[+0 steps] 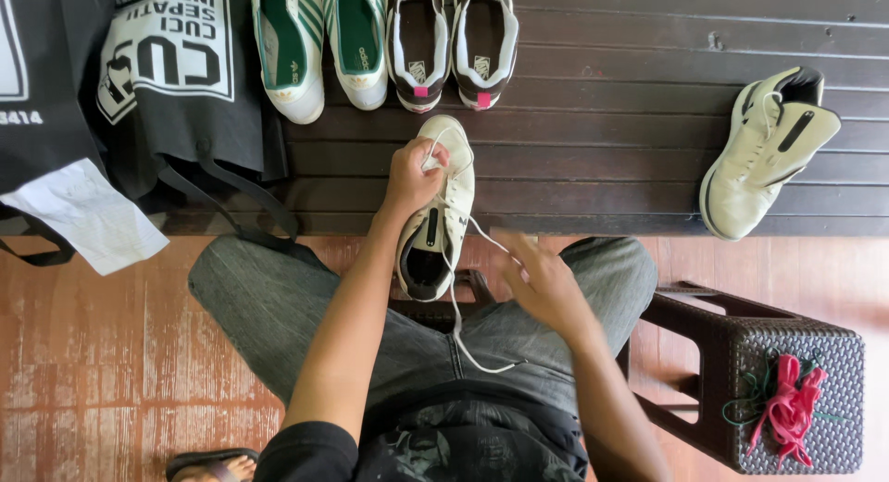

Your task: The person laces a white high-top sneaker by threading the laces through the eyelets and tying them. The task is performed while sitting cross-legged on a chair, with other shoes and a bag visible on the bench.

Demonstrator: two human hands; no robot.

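Boards [648,93] of dark wood made a raised step across the far half of the scene, and worn reddish floor [93,352] lay nearer. Black bags [176,93] with white print slumped on the far left of the step, a crumpled sheet of paper [83,213] lying on their near edge. The person sat low, with grey trousers [269,306] over the spread knees, in the near middle. A dark woven stool [796,371] stood at the near right, and on its top lay a bunch of red laces [792,408] with some thin green ones beside them. A lone cream shoe [764,153] lay tilted on the step at the far right, well apart from the rest. Along the far edge stood a white pair with green lining [324,47] and, just right of it, a black-and-white pair [454,42]. A cream shoe [440,209] sat between the knees, its toe resting on the edge of the step. The left hand [412,176] was closed on its white lace [463,297] near the toe, and the lace trailed down over the lap. The right hand [537,278], blurred, hung open just right of the shoe with fingers spread, close to the lace; I could not tell whether it touched it
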